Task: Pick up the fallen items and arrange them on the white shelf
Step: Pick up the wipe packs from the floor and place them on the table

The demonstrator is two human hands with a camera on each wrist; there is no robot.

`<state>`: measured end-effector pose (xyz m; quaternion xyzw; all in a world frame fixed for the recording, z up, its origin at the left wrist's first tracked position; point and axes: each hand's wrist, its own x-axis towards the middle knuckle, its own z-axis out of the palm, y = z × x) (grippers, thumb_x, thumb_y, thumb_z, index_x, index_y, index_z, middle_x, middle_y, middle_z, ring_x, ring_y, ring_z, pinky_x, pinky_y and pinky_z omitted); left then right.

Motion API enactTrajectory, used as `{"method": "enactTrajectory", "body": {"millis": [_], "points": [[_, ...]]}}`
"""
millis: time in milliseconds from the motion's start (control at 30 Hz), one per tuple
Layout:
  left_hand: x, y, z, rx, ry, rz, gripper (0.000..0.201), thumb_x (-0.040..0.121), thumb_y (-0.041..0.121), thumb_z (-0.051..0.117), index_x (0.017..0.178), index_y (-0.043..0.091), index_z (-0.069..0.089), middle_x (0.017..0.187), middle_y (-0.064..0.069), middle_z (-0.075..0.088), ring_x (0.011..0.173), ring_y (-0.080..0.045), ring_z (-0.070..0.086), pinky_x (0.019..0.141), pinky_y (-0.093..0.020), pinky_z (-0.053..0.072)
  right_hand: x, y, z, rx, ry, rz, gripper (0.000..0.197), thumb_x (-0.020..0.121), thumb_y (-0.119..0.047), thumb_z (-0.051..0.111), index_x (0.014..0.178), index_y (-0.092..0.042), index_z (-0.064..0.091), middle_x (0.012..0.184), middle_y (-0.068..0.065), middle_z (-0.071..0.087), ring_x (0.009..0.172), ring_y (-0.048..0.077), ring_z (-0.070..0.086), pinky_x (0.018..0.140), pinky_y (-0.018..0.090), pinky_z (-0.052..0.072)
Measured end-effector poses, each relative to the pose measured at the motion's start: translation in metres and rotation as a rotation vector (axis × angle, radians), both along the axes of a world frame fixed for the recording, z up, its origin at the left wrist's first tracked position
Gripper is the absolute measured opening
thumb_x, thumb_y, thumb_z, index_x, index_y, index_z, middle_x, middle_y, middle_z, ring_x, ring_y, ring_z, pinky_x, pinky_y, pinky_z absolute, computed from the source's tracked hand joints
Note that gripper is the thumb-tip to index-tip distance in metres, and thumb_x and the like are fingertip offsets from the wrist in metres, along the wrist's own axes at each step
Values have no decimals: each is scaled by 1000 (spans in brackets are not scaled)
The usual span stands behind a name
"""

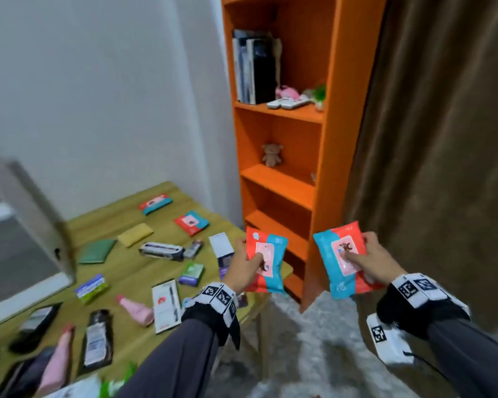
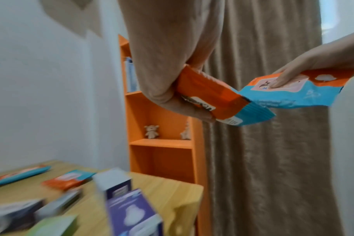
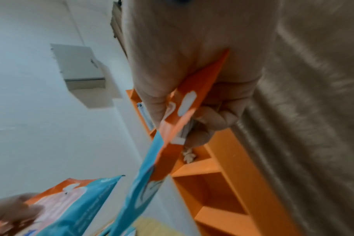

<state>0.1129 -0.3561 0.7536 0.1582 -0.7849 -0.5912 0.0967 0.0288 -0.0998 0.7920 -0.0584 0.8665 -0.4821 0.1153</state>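
Note:
Two red-and-blue wet-wipe packs are up in the air in front of an orange shelf unit point(image 1: 282, 185). My left hand point(image 1: 249, 254) grips the left wipe pack point(image 1: 270, 271) with the thumb on its pink flap. My right hand point(image 1: 357, 248) grips the right wipe pack point(image 1: 342, 280) the same way. The left wrist view shows my left hand point(image 2: 184, 95) clamped on its pack point(image 2: 212, 99), and the right hand's pack point(image 2: 293, 94) beside it. In the right wrist view my right hand point(image 3: 184, 115) pinches its pack point(image 3: 168, 143). No white shelf is in view.
A wooden table point(image 1: 133, 271) at the left holds several scattered items, among them two more wipe packs point(image 1: 155, 203) point(image 1: 191, 222), boxes and pouches. The orange shelves hold books point(image 1: 253, 67) and a small plush toy point(image 1: 271, 155). A brown curtain point(image 1: 443, 139) hangs at the right.

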Motion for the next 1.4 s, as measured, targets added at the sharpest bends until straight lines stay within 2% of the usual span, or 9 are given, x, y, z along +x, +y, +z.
{"method": "enactTrajectory", "body": {"millis": [133, 267, 367, 500, 633, 800, 933, 1100, 1400], "points": [[41, -77, -21, 49, -34, 184, 39, 90, 0, 50, 124, 9, 35, 103, -8, 64, 82, -16, 62, 77, -28, 53, -5, -97, -21, 7, -28, 157, 37, 86, -14, 65, 109, -13, 36, 104, 8, 54, 92, 20, 52, 76, 29, 39], [82, -155, -45, 89, -90, 375, 38, 91, 0, 50, 124, 8, 35, 90, 4, 60, 57, 3, 62, 58, -18, 53, -4, -195, -45, 16, -79, 316, 32, 87, -13, 62, 107, -14, 37, 99, 8, 58, 80, 18, 55, 70, 31, 42], [105, -213, -57, 135, -108, 498, 41, 91, 3, 51, 129, 9, 35, 97, -2, 62, 63, -2, 64, 57, -19, 54, -6, -271, -62, 31, -100, 420, 35, 86, -15, 63, 109, -16, 36, 102, 9, 61, 80, 20, 59, 70, 32, 47], [99, -296, -71, 219, -134, 572, 39, 94, 6, 46, 130, 14, 30, 109, -11, 61, 79, -22, 65, 64, -31, 56, -11, -376, -78, 92, -146, 528, 31, 90, -16, 57, 110, -17, 34, 80, 6, 55, 44, 15, 51, 35, 19, 36], [71, -374, -83, 194, -175, 615, 41, 97, 10, 39, 135, 13, 25, 106, -10, 56, 79, -26, 61, 59, -28, 50, -32, -473, -96, 98, -183, 588, 33, 90, -14, 55, 113, -19, 31, 71, 3, 48, 31, 4, 45, 28, 18, 29], [52, -434, -114, 157, -310, 651, 49, 94, 4, 41, 139, 12, 23, 127, -18, 56, 106, -34, 60, 86, -37, 51, -44, -558, -130, 227, -262, 723, 34, 92, -21, 53, 117, -16, 30, 72, 5, 51, 38, 14, 41, 34, 22, 33], [45, -460, -142, 178, -368, 682, 55, 91, 1, 43, 141, 12, 22, 126, -17, 57, 107, -33, 59, 86, -35, 50, -37, -591, -166, 374, -261, 807, 41, 91, -23, 52, 124, -14, 30, 86, 10, 59, 50, 18, 50, 40, 24, 40], [28, -481, -158, 227, -379, 667, 56, 93, 4, 47, 142, 13, 21, 125, -17, 57, 105, -34, 61, 87, -40, 52, -42, -608, -184, 403, -169, 719, 51, 91, -20, 52, 135, -12, 28, 123, 18, 59, 110, 34, 58, 92, 37, 46], [0, -486, -163, 170, -420, 629, 51, 91, 3, 47, 139, 10, 29, 123, -9, 56, 112, -30, 57, 84, -31, 46, -68, -610, -193, 424, -130, 596, 56, 87, -20, 54, 135, -8, 30, 119, 19, 61, 109, 36, 59, 96, 49, 46]]}}
